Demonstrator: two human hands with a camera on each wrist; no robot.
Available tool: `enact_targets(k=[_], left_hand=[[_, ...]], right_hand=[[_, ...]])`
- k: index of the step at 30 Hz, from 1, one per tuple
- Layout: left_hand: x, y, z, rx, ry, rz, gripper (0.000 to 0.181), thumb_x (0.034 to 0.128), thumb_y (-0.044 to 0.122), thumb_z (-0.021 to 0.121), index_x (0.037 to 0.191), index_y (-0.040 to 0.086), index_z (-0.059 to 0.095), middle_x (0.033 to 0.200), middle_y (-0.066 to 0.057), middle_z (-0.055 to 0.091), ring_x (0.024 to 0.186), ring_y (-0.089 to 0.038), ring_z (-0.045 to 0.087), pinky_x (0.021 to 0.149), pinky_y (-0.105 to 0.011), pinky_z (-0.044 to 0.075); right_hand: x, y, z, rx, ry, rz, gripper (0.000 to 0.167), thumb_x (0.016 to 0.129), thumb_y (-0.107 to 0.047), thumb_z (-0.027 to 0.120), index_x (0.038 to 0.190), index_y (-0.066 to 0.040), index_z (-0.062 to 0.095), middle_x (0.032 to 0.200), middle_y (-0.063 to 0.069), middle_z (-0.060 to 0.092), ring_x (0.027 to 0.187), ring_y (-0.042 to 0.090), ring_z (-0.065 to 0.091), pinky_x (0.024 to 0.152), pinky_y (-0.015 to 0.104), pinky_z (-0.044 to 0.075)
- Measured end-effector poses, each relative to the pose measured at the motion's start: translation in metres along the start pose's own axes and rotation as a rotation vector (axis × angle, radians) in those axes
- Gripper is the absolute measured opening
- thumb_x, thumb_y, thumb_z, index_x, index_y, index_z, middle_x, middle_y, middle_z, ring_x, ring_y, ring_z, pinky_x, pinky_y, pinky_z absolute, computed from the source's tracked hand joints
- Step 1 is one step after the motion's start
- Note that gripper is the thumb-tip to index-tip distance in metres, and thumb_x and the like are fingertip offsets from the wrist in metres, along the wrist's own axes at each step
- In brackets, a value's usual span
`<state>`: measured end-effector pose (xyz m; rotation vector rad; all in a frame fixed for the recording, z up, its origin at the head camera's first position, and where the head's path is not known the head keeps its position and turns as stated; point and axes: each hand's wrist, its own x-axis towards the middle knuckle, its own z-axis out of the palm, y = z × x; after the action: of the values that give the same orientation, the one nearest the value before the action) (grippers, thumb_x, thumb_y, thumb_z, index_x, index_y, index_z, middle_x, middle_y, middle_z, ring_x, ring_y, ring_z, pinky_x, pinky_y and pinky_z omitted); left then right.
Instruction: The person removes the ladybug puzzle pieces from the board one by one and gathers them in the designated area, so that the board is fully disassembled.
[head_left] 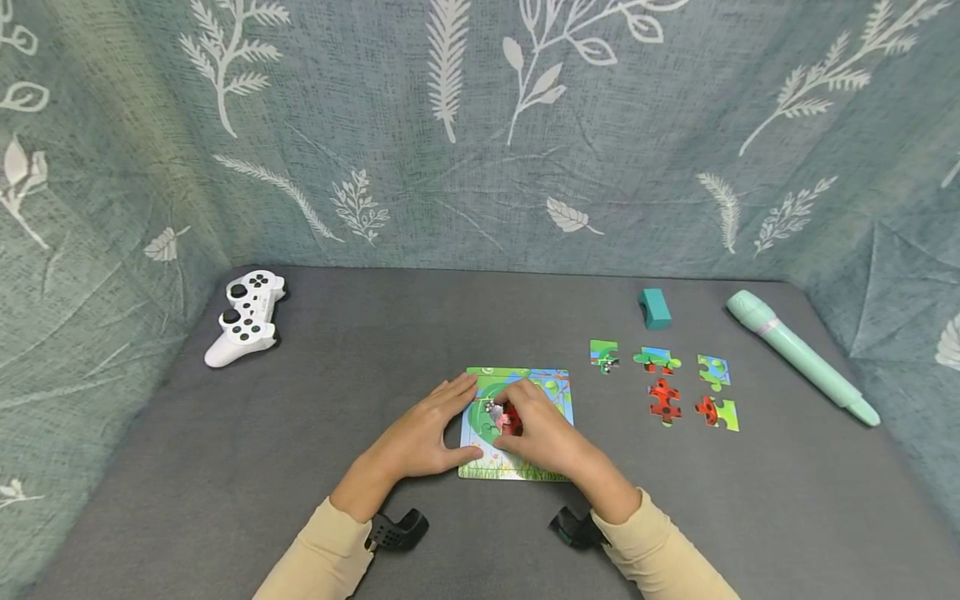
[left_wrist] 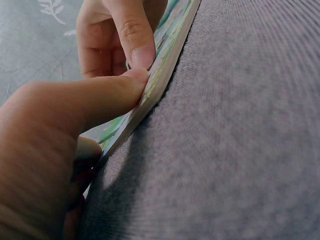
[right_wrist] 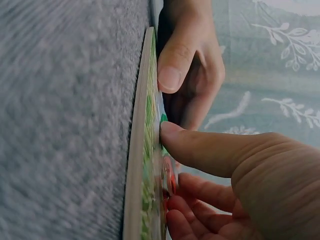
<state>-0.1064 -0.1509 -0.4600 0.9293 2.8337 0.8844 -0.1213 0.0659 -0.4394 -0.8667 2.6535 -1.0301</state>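
A square puzzle board (head_left: 517, 472), printed with grass, sky and a green leaf, lies flat in front of the person. On its left side rests the left hand (head_left: 427, 429), thumb on the lower part and fingers stretched along the upper left edge. The right hand (head_left: 551, 433) is over the middle of the board, its thumb and fingers bent around a red ladybug puzzle piece (head_left: 513, 420). In the right wrist view this red piece (right_wrist: 171, 177) stands slightly tilted off the board, between thumb and fingertips. The hand hides part of the picture.
Several loose puzzle pieces (head_left: 664, 402) lie right of the board. Behind them stands a teal block (head_left: 656, 309), with a mint-green marker-shaped object (head_left: 802, 358) at the far right. A white game controller (head_left: 250, 318) lies at the far left. A patterned curtain (head_left: 480, 167) hangs behind the grey table (head_left: 337, 333).
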Motion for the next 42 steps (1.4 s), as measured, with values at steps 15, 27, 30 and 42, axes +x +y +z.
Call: enact_targets(k=[15,27,30,42], left_hand=[[0.000,0.000,0.001,-0.013,-0.015,-0.008,0.087,0.0815,0.045,0.070,0.144,-0.003,0.035,0.154,-0.013,0.030,0.144,-0.025,0.024,0.118,-0.045,0.024],[0.000,-0.001,0.001,-0.016,-0.015,-0.007,0.088,0.0811,0.045,0.071,0.145,-0.003,0.034,0.154,-0.013,0.029,0.144,-0.026,0.024,0.117,-0.047,0.025],[0.000,-0.001,0.001,-0.013,-0.013,-0.013,0.087,0.0811,0.045,0.071,0.145,-0.002,0.034,0.154,-0.013,0.030,0.144,-0.027,0.025,0.116,-0.047,0.027],[0.000,0.003,-0.002,-0.023,-0.025,-0.037,0.088,0.0808,0.045,0.071,0.146,-0.001,0.034,0.154,-0.011,0.029,0.144,-0.027,0.025,0.117,-0.047,0.026]], right_hand=[[0.000,-0.002,0.001,0.016,0.067,-0.010,0.037,0.075,-0.004,0.076,0.109,-0.002,0.063,0.098,0.004,0.059,0.083,0.013,0.057,0.072,0.026,0.052],[0.000,0.000,0.001,-0.009,0.095,-0.030,0.033,0.077,-0.006,0.077,0.108,-0.001,0.065,0.097,0.004,0.061,0.082,0.013,0.058,0.071,0.024,0.052],[0.000,0.001,-0.003,-0.034,0.092,-0.045,0.033,0.077,-0.007,0.076,0.108,-0.002,0.065,0.097,0.004,0.061,0.081,0.012,0.057,0.071,0.024,0.051],[-0.016,0.022,-0.046,-0.030,0.096,0.038,0.038,0.079,-0.010,0.076,0.115,-0.005,0.064,0.111,0.007,0.062,0.092,0.019,0.062,0.077,0.035,0.054]])
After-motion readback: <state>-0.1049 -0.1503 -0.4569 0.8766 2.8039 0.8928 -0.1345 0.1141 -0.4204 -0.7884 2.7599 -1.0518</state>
